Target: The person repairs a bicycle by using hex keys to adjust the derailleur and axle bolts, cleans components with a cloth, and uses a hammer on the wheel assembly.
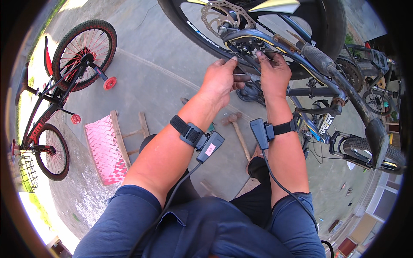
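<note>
A dark bicycle frame (320, 91) stands ahead and to the right, its large wheel (189, 38) at the top with a disc brake rotor (211, 21). My left hand (219, 79) is just below the brake caliper (246, 47), thumb and forefinger pinched; what lies between the fingertips is too small to name. Close to its right, my right hand (275, 73) pinches a thin dark cable (286, 53) beside the caliper. The fingertips of both hands look blackened. Each wrist wears a strapped grey device with a wire.
A red-and-black bicycle (56, 99) stands at the left. Nearer me are a low wooden stool (103, 148) with a pink woven seat and a hammer (239, 135) on the concrete floor. More bicycles (378, 101) crowd the far right.
</note>
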A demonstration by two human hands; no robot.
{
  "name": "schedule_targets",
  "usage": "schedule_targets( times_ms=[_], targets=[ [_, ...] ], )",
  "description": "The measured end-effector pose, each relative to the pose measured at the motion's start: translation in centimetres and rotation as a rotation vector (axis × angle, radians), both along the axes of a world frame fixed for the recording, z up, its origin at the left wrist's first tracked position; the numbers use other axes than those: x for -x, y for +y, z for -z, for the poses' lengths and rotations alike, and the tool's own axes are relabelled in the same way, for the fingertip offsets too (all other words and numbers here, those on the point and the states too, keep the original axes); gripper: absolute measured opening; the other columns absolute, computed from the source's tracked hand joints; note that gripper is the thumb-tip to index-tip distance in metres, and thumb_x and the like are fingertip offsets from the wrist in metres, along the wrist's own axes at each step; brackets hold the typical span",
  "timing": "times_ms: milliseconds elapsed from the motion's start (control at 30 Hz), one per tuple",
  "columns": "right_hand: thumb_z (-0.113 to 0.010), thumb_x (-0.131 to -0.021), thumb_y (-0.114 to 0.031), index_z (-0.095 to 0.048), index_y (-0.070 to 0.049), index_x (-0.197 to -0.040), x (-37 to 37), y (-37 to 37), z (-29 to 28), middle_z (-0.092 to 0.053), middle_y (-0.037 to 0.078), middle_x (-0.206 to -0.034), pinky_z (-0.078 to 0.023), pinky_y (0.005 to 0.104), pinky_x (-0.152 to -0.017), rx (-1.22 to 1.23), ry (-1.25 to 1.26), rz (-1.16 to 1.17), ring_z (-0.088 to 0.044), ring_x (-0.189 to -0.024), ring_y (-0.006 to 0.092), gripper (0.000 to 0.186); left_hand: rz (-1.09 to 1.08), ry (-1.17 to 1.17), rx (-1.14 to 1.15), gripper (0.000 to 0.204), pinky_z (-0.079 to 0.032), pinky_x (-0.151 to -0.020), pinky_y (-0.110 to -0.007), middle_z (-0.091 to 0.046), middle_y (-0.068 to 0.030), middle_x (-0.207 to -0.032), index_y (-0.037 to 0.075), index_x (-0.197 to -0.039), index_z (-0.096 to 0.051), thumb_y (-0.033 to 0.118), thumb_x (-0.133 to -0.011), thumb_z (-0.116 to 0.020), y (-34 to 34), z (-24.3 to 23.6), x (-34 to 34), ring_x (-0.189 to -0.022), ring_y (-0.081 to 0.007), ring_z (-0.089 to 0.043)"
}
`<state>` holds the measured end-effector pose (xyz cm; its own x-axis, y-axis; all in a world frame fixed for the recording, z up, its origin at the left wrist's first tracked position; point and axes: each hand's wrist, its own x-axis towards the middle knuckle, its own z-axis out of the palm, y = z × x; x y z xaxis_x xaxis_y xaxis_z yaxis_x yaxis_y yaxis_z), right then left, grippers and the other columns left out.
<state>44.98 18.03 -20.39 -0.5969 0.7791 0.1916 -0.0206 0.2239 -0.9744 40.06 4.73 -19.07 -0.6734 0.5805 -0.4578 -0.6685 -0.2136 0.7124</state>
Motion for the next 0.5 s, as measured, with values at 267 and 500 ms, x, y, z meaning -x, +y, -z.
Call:
schedule_targets(
  times_ms=[267, 500],
  targets=[
    [-0.070, -0.083, -0.007, -0.067, 0.001, -0.093, 0.1, 0.8, 1.2, -0.066, 0.003, -0.083, -0.045, 0.0210, -0.063, -0.130, 0.044, -0.026, -0.059, -0.071, 0.0066, 0.013, 0.005, -0.008, 0.005, 0.020, -0.048, -0.055, -0.026, -0.063, -0.0082, -0.092, 0.003, -0.105, -0.050, 0.022, -0.097, -0.049, -0.6, -0.3, -0.1, -0.075, -0.0192, -0.066],
    [-0.074, -0.081, -0.012, -0.067, 0.003, -0.090, -0.2, 0.4, 0.3, -0.068, 0.005, -0.080, -0.045, 0.0210, -0.063, -0.057, 0.038, -0.025, -0.058, -0.069, 0.0066, 0.019, 0.008, -0.010, 0.021, 0.021, -0.044, -0.052, -0.026, -0.064, -0.0075, -0.089, 0.003, -0.104, -0.051, 0.023, -0.097, -0.050, -0.8, -0.9, -0.2, -0.070, -0.0173, -0.065]
  ],
)
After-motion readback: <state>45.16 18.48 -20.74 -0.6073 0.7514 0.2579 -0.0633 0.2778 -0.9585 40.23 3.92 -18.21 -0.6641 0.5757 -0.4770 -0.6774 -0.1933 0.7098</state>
